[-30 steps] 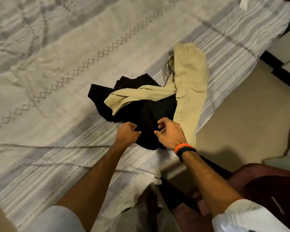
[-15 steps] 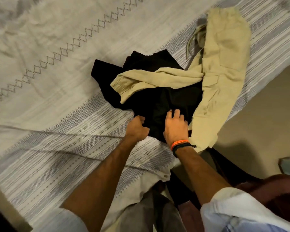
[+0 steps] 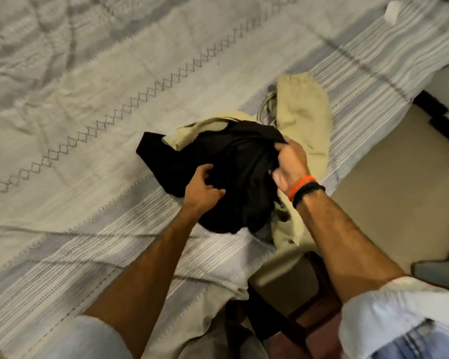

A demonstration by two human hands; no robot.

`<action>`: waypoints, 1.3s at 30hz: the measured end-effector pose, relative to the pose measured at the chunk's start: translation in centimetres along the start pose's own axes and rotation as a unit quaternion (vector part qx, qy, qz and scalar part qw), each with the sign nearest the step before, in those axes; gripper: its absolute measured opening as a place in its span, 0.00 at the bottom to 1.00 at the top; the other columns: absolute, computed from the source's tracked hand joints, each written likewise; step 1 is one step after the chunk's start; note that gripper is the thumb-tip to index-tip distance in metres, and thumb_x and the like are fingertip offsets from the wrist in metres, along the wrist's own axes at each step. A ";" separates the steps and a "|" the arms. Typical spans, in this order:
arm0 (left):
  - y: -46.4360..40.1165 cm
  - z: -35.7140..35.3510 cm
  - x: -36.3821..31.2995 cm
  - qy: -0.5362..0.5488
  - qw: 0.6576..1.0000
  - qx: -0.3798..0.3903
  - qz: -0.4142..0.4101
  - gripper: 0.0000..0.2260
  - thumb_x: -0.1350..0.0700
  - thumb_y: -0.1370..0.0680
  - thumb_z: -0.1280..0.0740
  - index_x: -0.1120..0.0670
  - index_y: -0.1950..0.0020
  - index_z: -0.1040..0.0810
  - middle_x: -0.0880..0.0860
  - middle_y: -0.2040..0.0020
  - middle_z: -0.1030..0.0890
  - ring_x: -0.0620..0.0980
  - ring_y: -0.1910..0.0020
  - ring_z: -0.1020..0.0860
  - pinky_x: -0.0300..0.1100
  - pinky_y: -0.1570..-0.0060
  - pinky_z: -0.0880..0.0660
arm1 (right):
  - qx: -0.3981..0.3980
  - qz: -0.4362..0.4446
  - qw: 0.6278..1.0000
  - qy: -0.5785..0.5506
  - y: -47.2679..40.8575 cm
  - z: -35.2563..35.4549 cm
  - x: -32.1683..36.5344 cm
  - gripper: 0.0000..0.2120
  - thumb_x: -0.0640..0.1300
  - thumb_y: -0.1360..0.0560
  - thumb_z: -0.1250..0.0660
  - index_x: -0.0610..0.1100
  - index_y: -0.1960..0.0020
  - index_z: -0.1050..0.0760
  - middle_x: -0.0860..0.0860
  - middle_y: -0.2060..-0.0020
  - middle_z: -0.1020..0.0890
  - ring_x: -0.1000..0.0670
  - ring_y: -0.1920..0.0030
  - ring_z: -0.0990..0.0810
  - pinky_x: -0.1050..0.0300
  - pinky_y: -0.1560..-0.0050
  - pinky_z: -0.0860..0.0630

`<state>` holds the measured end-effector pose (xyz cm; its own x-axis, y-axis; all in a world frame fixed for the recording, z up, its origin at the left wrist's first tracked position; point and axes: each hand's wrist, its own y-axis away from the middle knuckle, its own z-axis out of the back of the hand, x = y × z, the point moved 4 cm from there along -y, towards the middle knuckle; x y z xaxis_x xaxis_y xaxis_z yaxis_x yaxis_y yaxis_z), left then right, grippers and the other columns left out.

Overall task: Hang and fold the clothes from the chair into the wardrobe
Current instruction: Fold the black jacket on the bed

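Black garment (image 3: 233, 177): soft, limp, light by the look of it, bunched in a heap near the bed's (image 3: 88, 99) right edge, partly over a beige garment (image 3: 303, 117) lying along that same edge. No stiffness anywhere, so likely to sag and trail wherever unsupported; probably snags on the beige cloth beneath if pulled fast. Best taken at a hem, shoulder seam or collar, two points well apart, to shake out flat; which part sits under each hand, cannot tell. Right grip (image 3: 290, 161) narrow, fingers curled round a fold at the heap's far right side, lifting it. Left grip (image 3: 201, 186) half curled on the near left side, thumb and fingers spread against the cloth, seemingly gathering it. Plenty of open bedspread to the left and toward the far side for spreading and folding. Right edge close by, beige cloth already drooping over it toward the floor (image 3: 386, 177). Dark red chair (image 3: 314, 327) just below the near edge, more dark cloth hanging there
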<state>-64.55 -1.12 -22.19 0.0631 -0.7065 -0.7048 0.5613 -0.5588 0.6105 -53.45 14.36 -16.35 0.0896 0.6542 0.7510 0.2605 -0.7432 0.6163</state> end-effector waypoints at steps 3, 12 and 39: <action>0.3 0.5 -4.4 0.059 0.997 0.012 -0.046 0.37 0.63 0.29 0.24 0.48 0.24 0.37 0.54 0.29 0.30 0.53 0.37 0.24 0.51 0.36 0.25 | 0.023 -0.018 0.989 -0.146 1.0 -1.4 4.5 0.14 0.29 0.20 0.46 0.35 0.47 0.22 0.44 0.59 0.16 0.48 0.59 0.17 0.54 0.49 0.20; 4.0 5.4 -15.9 0.193 0.976 0.047 -0.090 0.39 0.76 0.28 0.38 0.54 0.21 0.44 0.52 0.32 0.27 0.51 0.39 0.25 0.42 0.53 0.25 | 0.172 -0.014 0.949 -0.263 7.8 -6.6 12.4 0.20 0.41 0.16 0.48 0.34 0.27 0.34 0.38 0.30 0.28 0.41 0.28 0.31 0.47 0.27 0.35; 25.8 15.6 -19.5 0.454 0.862 0.002 -0.224 0.02 0.56 0.21 0.32 0.52 0.48 0.22 0.53 0.54 0.17 0.53 0.51 0.18 0.51 0.45 0.21 | 0.049 0.202 0.794 0.571 24.8 1.0 5.6 0.66 0.59 0.43 0.17 0.36 0.22 0.53 0.38 0.25 0.43 0.37 0.25 0.42 0.43 0.25 0.41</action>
<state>-64.14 -8.51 12.97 0.4618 0.2107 -0.8616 0.6949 -0.6896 0.2038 -45.55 -0.22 2.88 -0.7315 -0.2309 0.6416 0.5107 -0.8090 0.2911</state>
